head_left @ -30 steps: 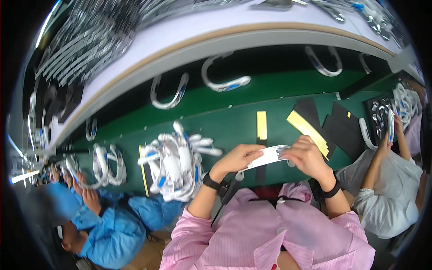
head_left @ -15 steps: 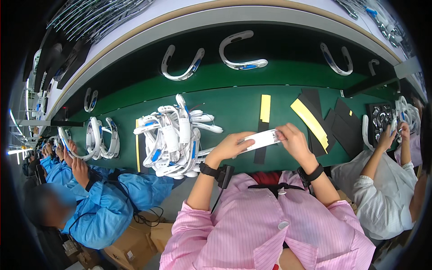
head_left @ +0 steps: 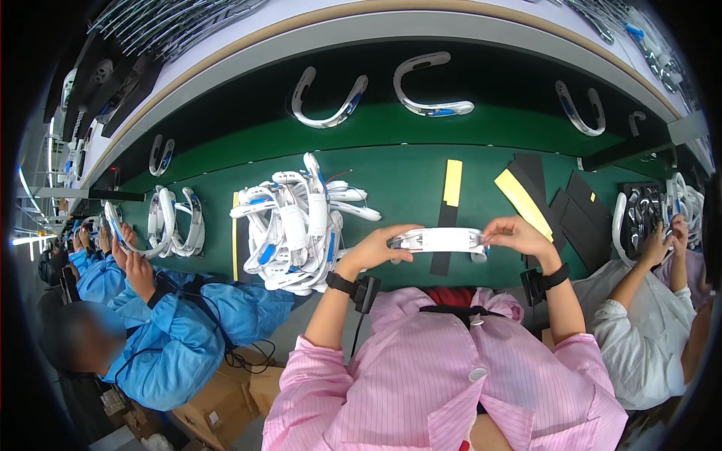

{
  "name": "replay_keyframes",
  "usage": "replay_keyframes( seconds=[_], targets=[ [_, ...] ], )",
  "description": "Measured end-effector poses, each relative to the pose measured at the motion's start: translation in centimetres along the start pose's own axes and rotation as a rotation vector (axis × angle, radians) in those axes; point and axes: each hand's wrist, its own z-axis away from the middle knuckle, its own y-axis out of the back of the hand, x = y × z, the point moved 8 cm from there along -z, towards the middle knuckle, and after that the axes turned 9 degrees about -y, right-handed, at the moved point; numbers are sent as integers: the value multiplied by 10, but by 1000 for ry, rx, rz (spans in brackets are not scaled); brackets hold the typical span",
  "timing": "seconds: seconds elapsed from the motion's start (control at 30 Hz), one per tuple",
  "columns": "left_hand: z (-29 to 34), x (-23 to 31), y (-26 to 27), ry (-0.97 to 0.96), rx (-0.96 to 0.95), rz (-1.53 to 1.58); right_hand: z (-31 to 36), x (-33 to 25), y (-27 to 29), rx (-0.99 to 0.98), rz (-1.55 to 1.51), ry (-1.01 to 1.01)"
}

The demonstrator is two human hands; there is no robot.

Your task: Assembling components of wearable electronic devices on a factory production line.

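A white curved plastic band (head_left: 440,240) is held level between both my hands above the green work surface (head_left: 398,180). My left hand (head_left: 376,248) grips its left end, and my right hand (head_left: 515,234) pinches its right end. Just left of my left hand lies a pile of several similar white bands with blue parts (head_left: 297,222). A black strip (head_left: 442,252) lies on the surface under the held band.
Yellow strips (head_left: 452,182) and black sheets (head_left: 575,207) lie at the right. Single white bands (head_left: 429,86) ride the dark belt behind. A person in blue (head_left: 173,331) works at my left, a person in white (head_left: 647,308) at my right.
The view has tilted so the table sits lower and more level. Both hands still hold the white band, now raised flat with its ends spread between them.
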Motion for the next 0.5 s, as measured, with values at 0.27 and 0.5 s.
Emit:
replay_keyframes(
  seconds=[0.27,0.5],
  targets=[
    [-3,-22,18,-169,252,-9,4,13,-11,-109,-74,-53],
    [5,-13,9,-226,283,-249,8,37,-11,-10,-133,-35]
  ],
)
